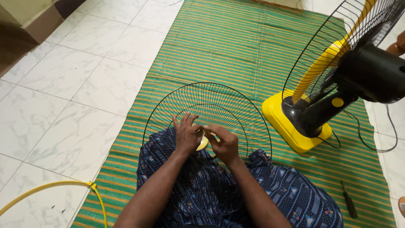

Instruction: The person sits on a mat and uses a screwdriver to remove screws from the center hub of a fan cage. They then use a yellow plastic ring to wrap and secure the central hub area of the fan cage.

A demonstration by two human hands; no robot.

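The wire guard (211, 109) rests on the person's lap, over the mat (236, 46). The fan (333, 84) stands to its right, the screwdriver (349, 200) nearer.

We see a green and tan striped mat (236, 46) spread over a white marbled tile floor (71, 84). On the mat's right side stands a fan (337, 80) with a yellow base, a black motor housing and a black wire rear guard, yellow blades showing behind it; its black cord (382, 143) loops onto the tiles. A dark screwdriver (349, 199) lies near the mat's lower right edge. We note a yellow ring (59, 185) curving across the tiles at lower left.
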